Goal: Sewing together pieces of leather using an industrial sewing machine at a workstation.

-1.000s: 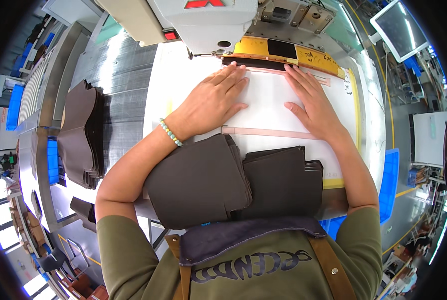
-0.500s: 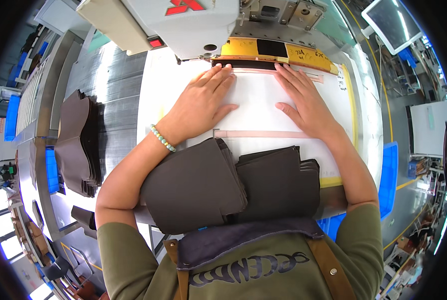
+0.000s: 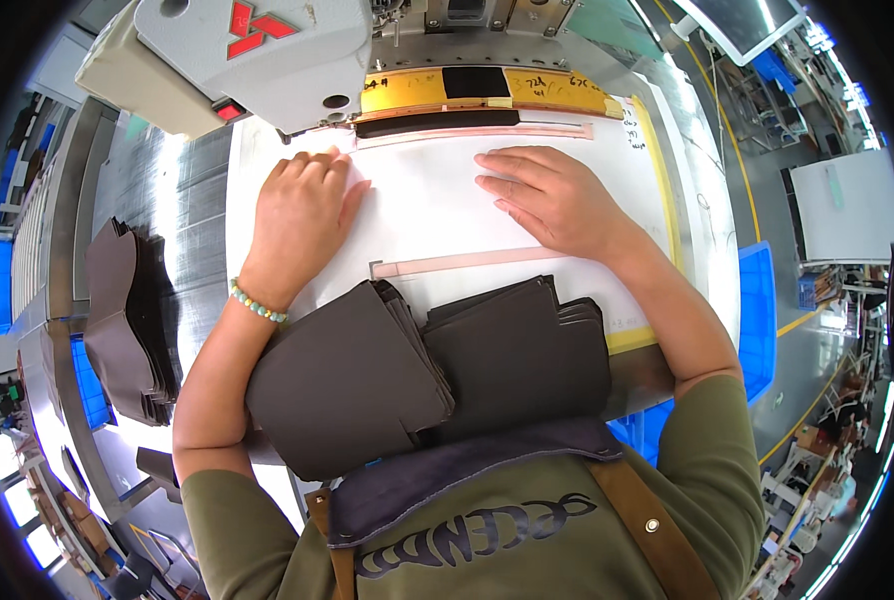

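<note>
Dark strip (image 3: 437,123) lies just beyond the fingers of the left hand (image 3: 302,215), close together, and of the right hand (image 3: 559,200), slightly apart, neither visibly gripping anything, its line along the yellow bar (image 3: 407,96) probably best preserved by clearing both without dragging.

The white sheet (image 3: 417,205) looks smooth, perhaps plastic; brown panels (image 3: 342,380), matt.

A broad, flat white sheet (image 3: 427,200) with yellow edging along its right side lies spread out, a long, narrow pale-pink band (image 3: 467,262) running crosswise on its nearer half. Near the sheet's far edge, a slim, straight black strip (image 3: 437,123) lies lengthwise from left to right, its left end slightly nearer.
</note>
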A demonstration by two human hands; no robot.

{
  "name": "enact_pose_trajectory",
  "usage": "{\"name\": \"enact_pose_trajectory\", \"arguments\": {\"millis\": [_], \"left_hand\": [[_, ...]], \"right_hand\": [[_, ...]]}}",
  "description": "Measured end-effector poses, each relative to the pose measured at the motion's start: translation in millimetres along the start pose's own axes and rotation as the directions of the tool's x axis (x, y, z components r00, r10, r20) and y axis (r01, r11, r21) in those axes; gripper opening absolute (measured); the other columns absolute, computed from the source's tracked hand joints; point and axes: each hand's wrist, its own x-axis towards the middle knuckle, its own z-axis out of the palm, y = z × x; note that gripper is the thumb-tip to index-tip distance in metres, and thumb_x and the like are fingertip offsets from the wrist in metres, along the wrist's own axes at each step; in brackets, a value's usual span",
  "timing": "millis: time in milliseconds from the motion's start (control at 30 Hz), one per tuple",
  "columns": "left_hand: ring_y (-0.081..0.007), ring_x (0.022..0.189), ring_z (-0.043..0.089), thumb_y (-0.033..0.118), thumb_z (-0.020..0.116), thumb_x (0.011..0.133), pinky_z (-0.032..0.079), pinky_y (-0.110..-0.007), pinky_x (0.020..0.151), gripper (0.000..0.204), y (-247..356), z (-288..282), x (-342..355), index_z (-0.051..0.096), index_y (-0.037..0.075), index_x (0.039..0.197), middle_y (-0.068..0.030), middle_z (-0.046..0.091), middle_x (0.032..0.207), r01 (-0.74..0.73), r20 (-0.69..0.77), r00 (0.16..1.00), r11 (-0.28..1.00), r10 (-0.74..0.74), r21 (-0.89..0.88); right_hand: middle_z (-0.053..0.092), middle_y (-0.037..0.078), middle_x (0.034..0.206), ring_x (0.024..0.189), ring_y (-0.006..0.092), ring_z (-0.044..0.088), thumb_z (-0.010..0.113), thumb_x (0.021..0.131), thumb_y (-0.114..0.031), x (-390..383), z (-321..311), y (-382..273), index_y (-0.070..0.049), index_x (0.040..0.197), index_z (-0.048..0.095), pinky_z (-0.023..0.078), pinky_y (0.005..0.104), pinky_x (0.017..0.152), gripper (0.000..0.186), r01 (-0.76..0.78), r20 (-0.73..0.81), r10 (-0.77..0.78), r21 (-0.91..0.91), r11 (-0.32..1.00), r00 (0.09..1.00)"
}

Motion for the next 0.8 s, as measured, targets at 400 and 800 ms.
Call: {"name": "enact_pose_trajectory", "arguments": {"millis": [400, 800], "left_hand": [[-0.0391, 0.113, 0.069, 0.034, 0.073, 0.099, 0.055, -0.046, 0.097, 0.047, -8, -108, -21, 0.069, -0.001, 0.130, -0.0200, 0.074, 0.125, 0.215, 0.304, 0.936, 0.972, -0.178, -0.094], [-0.0399, 0.115, 0.067, 0.035, 0.072, 0.099, 0.054, -0.047, 0.099, 0.047, -7, -129, -69, 0.069, 0.003, 0.133, -0.0176, 0.073, 0.127, 0.117, 0.368, 0.930, 0.960, -0.016, -0.255]], "right_hand": [[0.074, 0.009, 0.128, 0.118, 0.0280, 0.069, 0.075, 0.090, -0.009, -2, 2, 2, -0.003, 0.117, 0.077, 0.058, 0.0412, 0.100, 0.027, -0.003, -0.009, 0.003, 0.034, 0.999, 1.000], [0.073, 0.009, 0.130, 0.119, 0.0303, 0.068, 0.070, 0.093, -0.004, -1, -9, -4, -0.005, 0.121, 0.076, 0.056, 0.0405, 0.101, 0.028, 0.001, 0.095, 0.005, -0.060, 0.998, 0.995]]}}
